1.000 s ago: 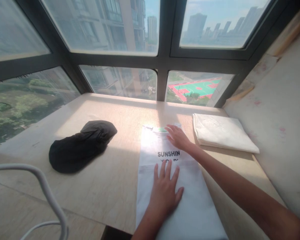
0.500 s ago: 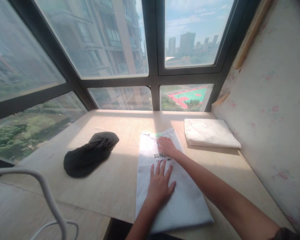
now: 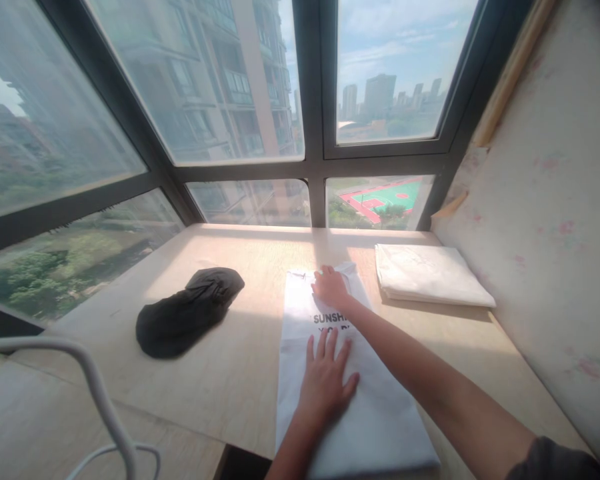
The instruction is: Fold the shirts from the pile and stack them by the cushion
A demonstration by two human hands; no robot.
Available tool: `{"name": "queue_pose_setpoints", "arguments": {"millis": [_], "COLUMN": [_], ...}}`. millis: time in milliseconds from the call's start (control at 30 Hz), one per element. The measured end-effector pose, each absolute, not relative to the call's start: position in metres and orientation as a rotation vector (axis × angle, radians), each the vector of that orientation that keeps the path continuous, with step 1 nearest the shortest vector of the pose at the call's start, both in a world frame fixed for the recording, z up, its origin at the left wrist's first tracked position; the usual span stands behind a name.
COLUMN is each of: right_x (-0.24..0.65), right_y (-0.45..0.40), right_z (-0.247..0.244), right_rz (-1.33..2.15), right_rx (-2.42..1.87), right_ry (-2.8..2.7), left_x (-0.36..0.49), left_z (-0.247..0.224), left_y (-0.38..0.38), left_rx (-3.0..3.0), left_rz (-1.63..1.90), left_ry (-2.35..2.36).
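A white folded shirt [image 3: 380,413] with dark printed letters lies lengthwise on the pale wooden table [image 3: 240,373]. My left hand [image 3: 327,379] rests flat on the middle of it, fingers spread, just below the print. Farther up, at the shirt's far end, my right hand [image 3: 330,287] touches the cloth above the letters, its fingers slightly bent and apart. Neither hand holds anything that I can see. The right forearm crosses over the shirt's right side.
A crumpled black cloth item [image 3: 185,313] lies on the left of the table. Another folded white cloth [image 3: 430,275] sits at the right near the wall. A thick white curved tube [image 3: 93,380] stands at the lower left. Windows border the far side.
My right hand has shifted slightly toward the shirt's far edge, uncovering more of the printed letters. My left hand stays in place on the cloth. The whole view has moved slightly.
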State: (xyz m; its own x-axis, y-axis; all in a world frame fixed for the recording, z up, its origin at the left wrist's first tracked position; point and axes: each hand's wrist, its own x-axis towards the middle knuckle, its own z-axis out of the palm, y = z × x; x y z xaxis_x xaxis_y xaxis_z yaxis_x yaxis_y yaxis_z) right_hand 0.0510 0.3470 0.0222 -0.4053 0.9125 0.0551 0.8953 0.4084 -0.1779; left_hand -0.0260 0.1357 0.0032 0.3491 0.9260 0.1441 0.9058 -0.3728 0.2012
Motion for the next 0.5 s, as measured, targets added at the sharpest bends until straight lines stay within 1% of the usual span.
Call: {"name": "queue_pose_setpoints", "arguments": {"millis": [200, 333, 500], "right_x": [0.048, 0.049, 0.078], "right_y": [0.349, 0.344, 0.291], "right_z": [0.001, 0.007, 0.012], "right_rz": [0.309, 0.354, 0.342], "right_rx": [-1.709, -1.703, -1.609], "right_ry": [-2.486, -2.476, -2.447], "left_x": [-0.025, -0.025, -0.027], "left_z": [0.006, 0.006, 0.004], "left_y": [0.135, 0.135, 0.139], "left_rx": [2.505, 2.493, 2.454], "left_rz": [0.358, 0.367, 0.432], "left_ry": [1.705, 1.688, 1.68]}}
